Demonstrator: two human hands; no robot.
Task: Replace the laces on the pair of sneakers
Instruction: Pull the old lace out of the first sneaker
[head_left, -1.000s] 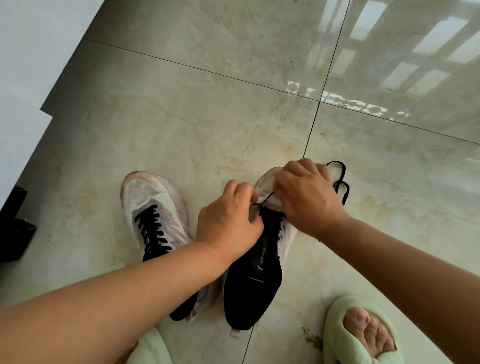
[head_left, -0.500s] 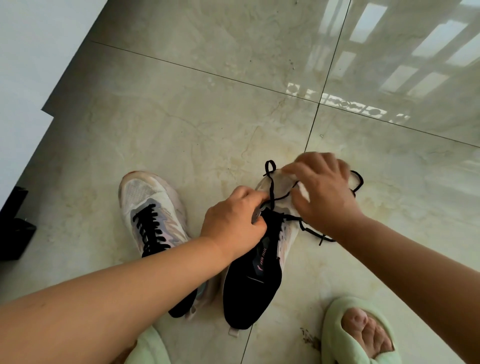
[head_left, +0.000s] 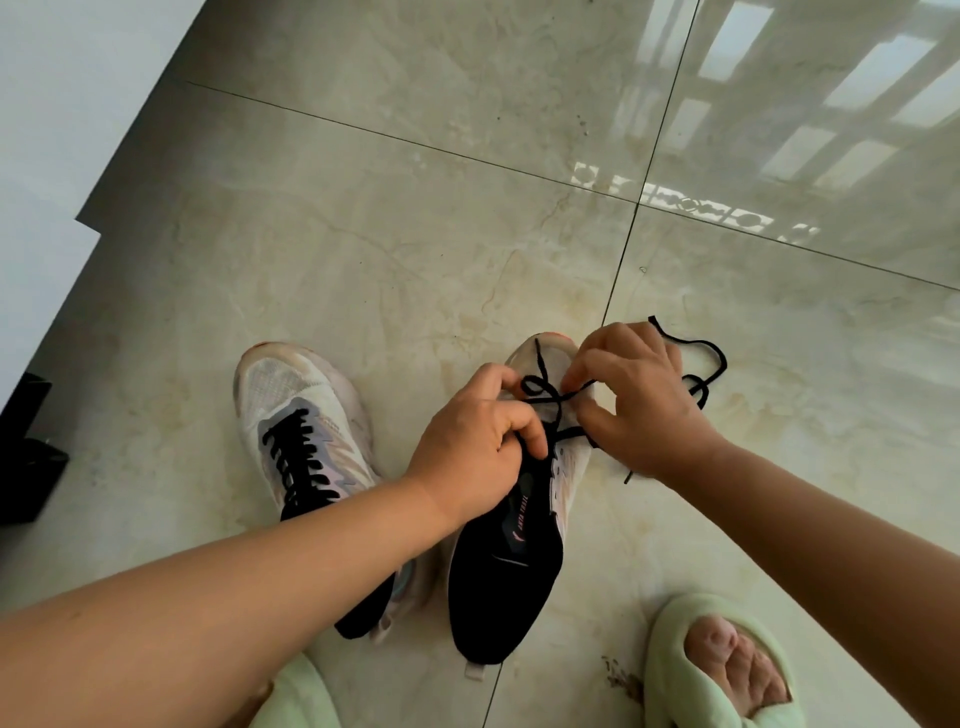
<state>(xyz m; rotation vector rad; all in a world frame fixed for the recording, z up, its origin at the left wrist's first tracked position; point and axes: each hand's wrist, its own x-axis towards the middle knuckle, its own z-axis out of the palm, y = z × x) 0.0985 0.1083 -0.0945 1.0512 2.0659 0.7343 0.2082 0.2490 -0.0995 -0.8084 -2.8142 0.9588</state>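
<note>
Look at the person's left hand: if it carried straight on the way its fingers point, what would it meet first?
The left hand points toward the right hand. It would probably meet the black lace stretched between them over the right sneaker first, then that hand's fingers; depth is unclear.

- black insole (head_left: 506, 561) inside the white mesh sneaker with the loose black lace (head_left: 563, 457): one line of small pale capital letters printed along its length, near the tongue end. Too blurred to read; cannot make out any word.
- same insole, just heelward of that line: small pink-red swoosh-like logo mark, brand not identifiable.
- second white mesh sneaker with black laces threaded (head_left: 306, 421), left of the first sneaker: grey and peach panels only, no lettering legible.
- pale green foam slippers (head_left: 675, 654), right of the insole's heel end: no legible marks.
</note>
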